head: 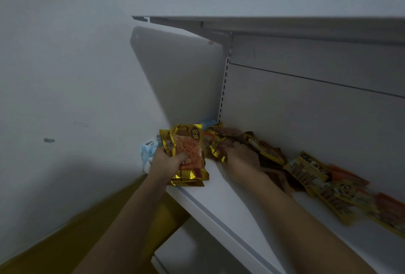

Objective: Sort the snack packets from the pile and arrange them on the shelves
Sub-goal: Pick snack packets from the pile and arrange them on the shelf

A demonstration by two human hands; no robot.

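My left hand (166, 163) grips a stack of gold snack packets (189, 153) with orange strips showing, held upright at the left end of the white shelf (221, 194). Behind them a pile of gold and brown packets (221, 140) lies in the shelf's back left corner. My right hand (242, 155) reaches into this pile, its fingers buried among the packets and mostly hidden. A row of yellow packets (306, 170) lies flat along the shelf to the right.
A light blue and white packet (149, 148) sits at the shelf's left end behind my left hand. An upper shelf (263, 8) overhangs closely. A white wall is on the left, a yellow floor (65, 240) below, and a lower shelf (186, 249) underneath.
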